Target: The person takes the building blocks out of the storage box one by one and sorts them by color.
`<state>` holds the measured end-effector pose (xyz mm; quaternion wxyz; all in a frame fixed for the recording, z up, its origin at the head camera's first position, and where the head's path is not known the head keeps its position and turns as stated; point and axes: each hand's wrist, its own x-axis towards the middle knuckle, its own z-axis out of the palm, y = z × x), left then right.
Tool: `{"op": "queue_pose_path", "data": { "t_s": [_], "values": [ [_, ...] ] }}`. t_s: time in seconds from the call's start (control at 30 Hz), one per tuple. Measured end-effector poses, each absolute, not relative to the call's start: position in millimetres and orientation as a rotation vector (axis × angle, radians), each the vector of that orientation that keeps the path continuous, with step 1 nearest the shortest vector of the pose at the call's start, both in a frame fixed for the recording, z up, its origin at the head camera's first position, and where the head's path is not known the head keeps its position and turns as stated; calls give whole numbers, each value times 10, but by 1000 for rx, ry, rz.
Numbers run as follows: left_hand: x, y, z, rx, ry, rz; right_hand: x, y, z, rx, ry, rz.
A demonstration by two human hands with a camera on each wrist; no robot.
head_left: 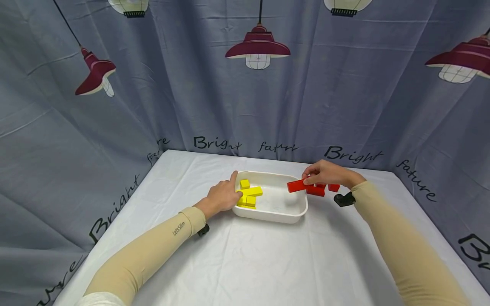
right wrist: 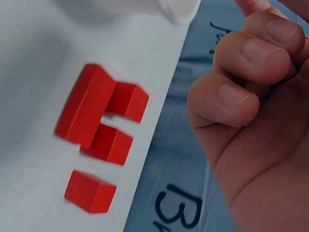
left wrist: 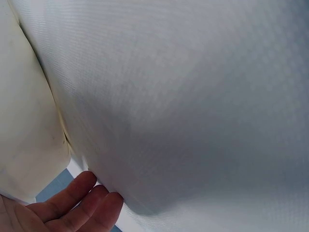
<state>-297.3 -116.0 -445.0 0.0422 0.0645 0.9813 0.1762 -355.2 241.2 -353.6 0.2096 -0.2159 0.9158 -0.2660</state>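
Note:
A white rectangular tray (head_left: 273, 216) lies on the table with several yellow blocks (head_left: 250, 192) gathered at its left end. My left hand (head_left: 222, 196) grips the tray's left side, the thumb over the rim and the index finger along it; from the left wrist, the other fingers (left wrist: 104, 203) appear beside the tray wall. Over the tray's right end, my right hand (head_left: 327, 173) pinches a long red block (head_left: 296, 185) between thumb and fingers. From the right wrist its remaining fingers (right wrist: 236, 72) are curled, and the pinched block is out of that view.
Several more red blocks, including a long one (right wrist: 84, 104) and a short one (right wrist: 91, 192), lie on the table right of the tray. White cloth covers the table (head_left: 260, 263). A grey curtain (head_left: 183, 93) with printed lamps hangs behind and on both sides.

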Motion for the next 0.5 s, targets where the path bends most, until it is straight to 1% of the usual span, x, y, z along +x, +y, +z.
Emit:
{"op": "queue_pose_path", "data": {
  "t_s": [0.2, 0.5],
  "values": [
    [-2974, -1158, -4452, 193, 3002, 539, -3512, 2633, -3526, -554, 2546, -774],
    [-2957, -1150, -4434, 183, 2996, 541, -3476, 2970, -3609, -443, 2515, -831]
  ]
}}
